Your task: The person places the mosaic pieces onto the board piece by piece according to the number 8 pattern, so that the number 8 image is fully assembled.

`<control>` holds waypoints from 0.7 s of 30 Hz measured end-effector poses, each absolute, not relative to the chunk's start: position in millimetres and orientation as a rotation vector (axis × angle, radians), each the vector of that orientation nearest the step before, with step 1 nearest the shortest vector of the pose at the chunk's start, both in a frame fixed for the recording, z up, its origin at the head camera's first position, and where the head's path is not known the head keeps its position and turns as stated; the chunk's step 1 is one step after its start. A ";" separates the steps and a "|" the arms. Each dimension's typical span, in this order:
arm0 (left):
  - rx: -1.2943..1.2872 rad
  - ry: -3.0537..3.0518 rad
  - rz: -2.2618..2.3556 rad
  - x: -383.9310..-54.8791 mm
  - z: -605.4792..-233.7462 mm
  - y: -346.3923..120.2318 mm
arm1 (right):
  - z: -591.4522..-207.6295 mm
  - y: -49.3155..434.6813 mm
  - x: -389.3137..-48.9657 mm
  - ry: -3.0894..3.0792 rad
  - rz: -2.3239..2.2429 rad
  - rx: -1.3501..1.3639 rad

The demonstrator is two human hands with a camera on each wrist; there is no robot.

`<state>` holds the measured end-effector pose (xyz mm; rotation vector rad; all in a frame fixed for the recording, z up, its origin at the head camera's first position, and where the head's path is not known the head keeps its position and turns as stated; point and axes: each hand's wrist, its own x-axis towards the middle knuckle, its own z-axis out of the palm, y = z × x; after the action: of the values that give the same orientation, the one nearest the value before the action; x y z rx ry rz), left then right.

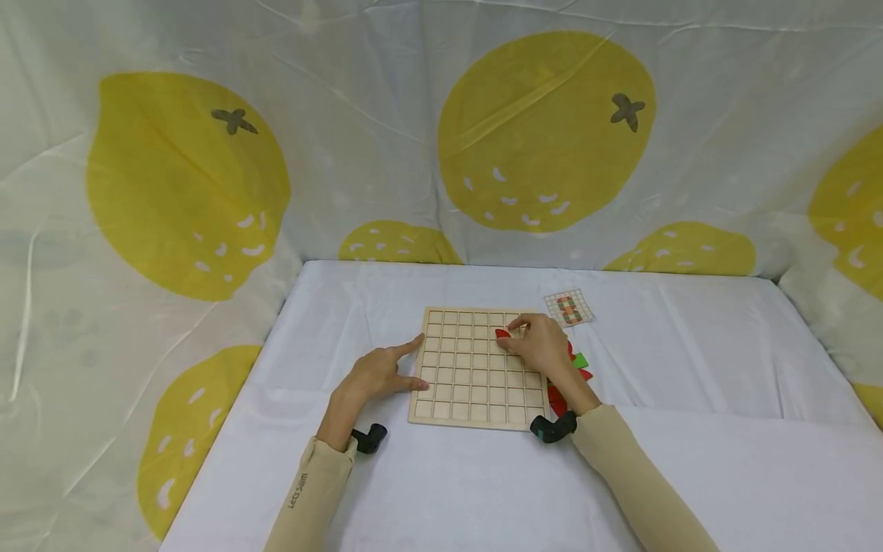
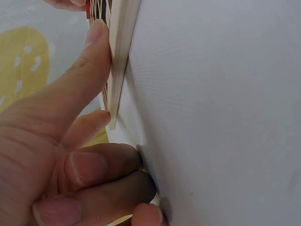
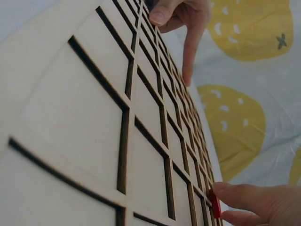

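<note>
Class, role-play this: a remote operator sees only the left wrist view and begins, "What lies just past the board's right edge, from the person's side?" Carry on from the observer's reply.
Observer: The head view shows red pieces and a green piece on the cloth there.
Operator: Only a bit of red shows at the top of my view. What is happening there?
Observer: The right hand pinches a red piece over the far right part of the board.
Operator: Is anything lying farther off?
Observer: Yes, a small card with a coloured pattern on a grid lies by the board's far right corner.
</note>
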<state>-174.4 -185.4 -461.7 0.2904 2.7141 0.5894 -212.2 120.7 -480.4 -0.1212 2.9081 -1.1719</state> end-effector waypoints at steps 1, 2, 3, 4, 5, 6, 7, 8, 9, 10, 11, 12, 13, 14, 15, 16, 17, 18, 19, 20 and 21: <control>0.288 2.712 0.591 -174.4 -461.8 -185.4 | -481.3 121.6 -212.5 2.895 -1.194 -0.130; 0.289 2.712 0.588 -174.4 -461.8 -185.3 | -481.9 122.3 -212.7 2.880 -1.218 -0.140; 0.288 2.713 0.585 -174.5 -461.9 -185.3 | -482.6 122.9 -213.0 2.869 -1.238 -0.155; 0.286 2.713 0.583 -174.7 -462.0 -185.3 | -483.3 123.5 -213.4 2.859 -1.253 -0.167; 0.282 2.711 0.581 -174.9 -462.0 -185.1 | -483.9 123.8 -213.8 2.854 -1.269 -0.180; 0.280 2.710 0.580 -175.2 -462.1 -185.1 | -484.4 124.2 -214.2 2.851 -1.280 -0.191; 0.280 2.710 0.577 -175.4 -462.0 -185.1 | -484.9 124.3 -214.7 2.851 -1.291 -0.199; 0.280 2.709 0.577 -175.6 -461.9 -185.1 | -485.2 124.2 -215.1 2.855 -1.297 -0.207; 0.276 2.707 0.578 -175.7 -461.9 -185.1 | -485.5 124.1 -215.6 2.860 -1.300 -0.215; 0.274 2.705 0.580 -175.8 -461.9 -185.0 | -485.7 123.8 -216.1 2.866 -1.301 -0.226; 0.272 2.704 0.581 -175.9 -462.0 -185.1 | -485.8 123.4 -216.5 2.871 -1.304 -0.229; 0.271 2.703 0.581 -176.0 -462.1 -185.1 | -485.9 122.9 -216.9 2.875 -1.304 -0.232; 0.270 2.704 0.580 -176.1 -462.3 -185.2 | -485.9 122.3 -217.3 2.878 -1.304 -0.234; 0.269 2.703 0.580 -176.1 -462.4 -185.2 | -485.9 121.7 -217.8 2.881 -1.299 -0.235; 0.268 2.705 0.579 -176.1 -462.6 -185.3 | -485.7 121.0 -218.2 2.884 -1.295 -0.236; 0.268 2.707 0.578 -176.1 -463.0 -185.4 | -485.8 120.3 -218.8 2.886 -1.290 -0.238; 0.270 2.708 0.578 -176.1 -463.2 -185.5 | -485.8 119.6 -219.3 2.887 -1.285 -0.234; 0.270 2.710 0.579 -176.0 -463.4 -185.6 | -485.9 118.9 -219.9 2.890 -1.276 -0.237; 0.272 2.711 0.581 -175.9 -463.5 -185.7 | -486.0 118.3 -220.5 2.892 -1.268 -0.238; 0.273 2.710 0.584 -175.8 -463.5 -185.7 | -486.2 117.7 -221.0 2.893 -1.263 -0.242; 0.274 2.712 0.587 -175.5 -463.6 -185.8 | -486.3 117.1 -221.2 2.892 -1.258 -0.246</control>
<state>-175.5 -185.8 -463.6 0.2740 2.7118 0.5865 -221.2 117.1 -486.3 -0.2459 2.8921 -1.2580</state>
